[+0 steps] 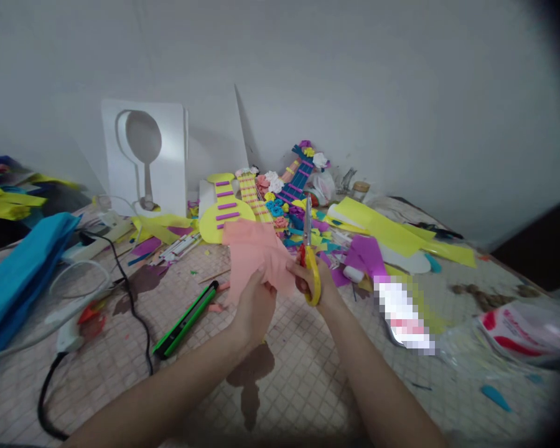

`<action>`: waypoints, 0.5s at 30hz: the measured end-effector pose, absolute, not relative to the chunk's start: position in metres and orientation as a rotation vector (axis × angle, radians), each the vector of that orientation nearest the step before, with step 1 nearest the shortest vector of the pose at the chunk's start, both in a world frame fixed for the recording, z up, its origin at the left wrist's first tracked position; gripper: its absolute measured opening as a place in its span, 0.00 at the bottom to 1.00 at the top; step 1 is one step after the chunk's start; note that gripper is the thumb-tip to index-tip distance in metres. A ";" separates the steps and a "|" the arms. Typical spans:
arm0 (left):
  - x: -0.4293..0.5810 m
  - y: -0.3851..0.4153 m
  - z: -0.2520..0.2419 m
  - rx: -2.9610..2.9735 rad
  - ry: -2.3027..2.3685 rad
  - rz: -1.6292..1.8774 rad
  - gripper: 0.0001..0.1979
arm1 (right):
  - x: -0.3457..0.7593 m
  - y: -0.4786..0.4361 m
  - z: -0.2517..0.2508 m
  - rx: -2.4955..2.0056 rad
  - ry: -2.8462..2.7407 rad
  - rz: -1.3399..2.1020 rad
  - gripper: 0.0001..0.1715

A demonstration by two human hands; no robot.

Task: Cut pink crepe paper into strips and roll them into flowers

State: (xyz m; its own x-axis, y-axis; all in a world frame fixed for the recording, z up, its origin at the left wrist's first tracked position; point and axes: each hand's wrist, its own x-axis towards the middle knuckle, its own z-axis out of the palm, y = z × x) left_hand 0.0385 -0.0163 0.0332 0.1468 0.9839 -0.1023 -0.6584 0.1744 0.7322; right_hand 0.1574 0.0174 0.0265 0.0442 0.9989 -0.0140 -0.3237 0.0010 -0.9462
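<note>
The pink sheet (245, 264) is held over the tabletop (308, 398), pinched by the left hand (256, 305) and the right hand (325, 289), which also grips scissors (308, 227) pointing away, so it seems unfinished, while a yellow guitar shape (208, 221) already bears purple strips (227, 216).

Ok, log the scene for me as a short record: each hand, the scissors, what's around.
Left hand: gripping pink sheet
Right hand: holding scissors, also touching the pink sheet
Scissors: yellow-and-red handles, blades pointing away from the person
Near left forearm: green-and-black cutter on the table
Far left: blue sheet
Right: purple sheet, yellow sheet
Back: upright white board
Unclear: pixelated item
</note>
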 end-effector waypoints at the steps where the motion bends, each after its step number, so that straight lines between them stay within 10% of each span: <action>1: 0.039 -0.015 0.036 0.576 0.649 1.305 0.14 | 0.159 0.017 0.028 -0.980 -0.931 1.304 0.24; 15: 0.015 0.019 0.077 0.795 0.595 1.625 0.14 | 0.158 0.011 0.028 -0.812 -1.036 1.251 0.19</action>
